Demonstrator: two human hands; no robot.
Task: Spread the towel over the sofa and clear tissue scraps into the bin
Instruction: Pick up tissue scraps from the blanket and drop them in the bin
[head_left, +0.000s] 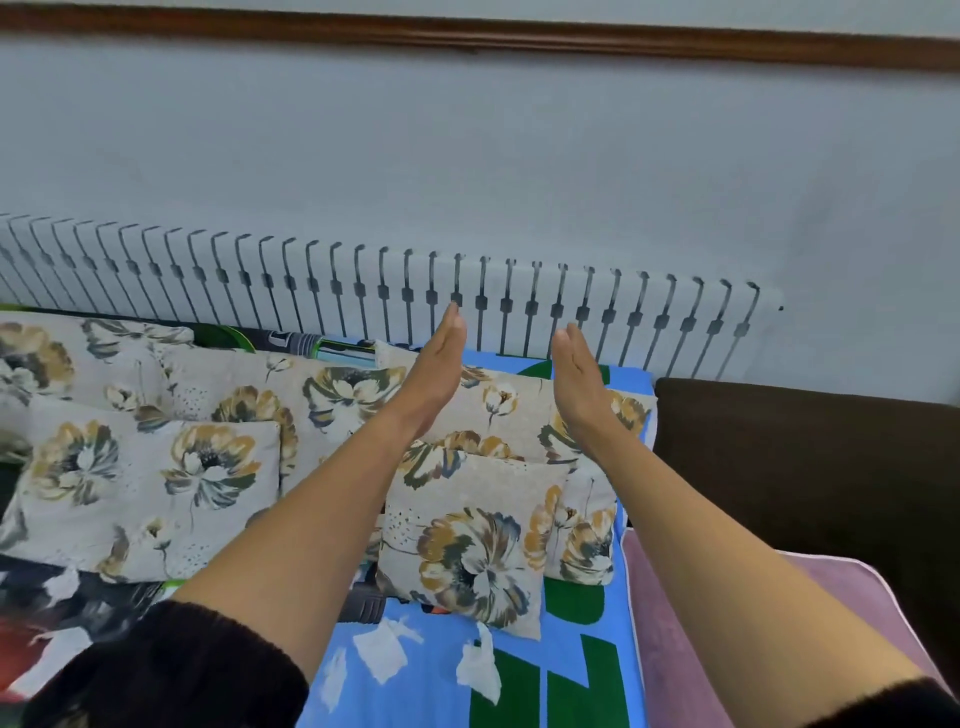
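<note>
Nearest us, our dark knitted left sleeve (171, 670) covers the bottom left corner. Beyond it, to the left of our left forearm, a small white tissue scrap (61, 583) lies on dark printed cloth. Further up, beige floral cushions (145, 483) lean in a row. Our left hand (434, 364) is raised flat with its fingers straight and together, and it holds nothing. Between our forearms, more white tissue scraps (382, 657) lie scattered on the blue towel with green shapes (519, 696). That towel lies spread over the sofa seat beneath both hands. Another floral cushion (467, 545) rests on it. Our right hand (576, 371) is flat and empty too, its palm facing the left hand, with the two apart. Behind the fingertips stands a white ribbed radiator (675, 312). To the right of our right forearm lie a pink padded cushion (670, 649) and the dark brown sofa arm (805, 467).
</note>
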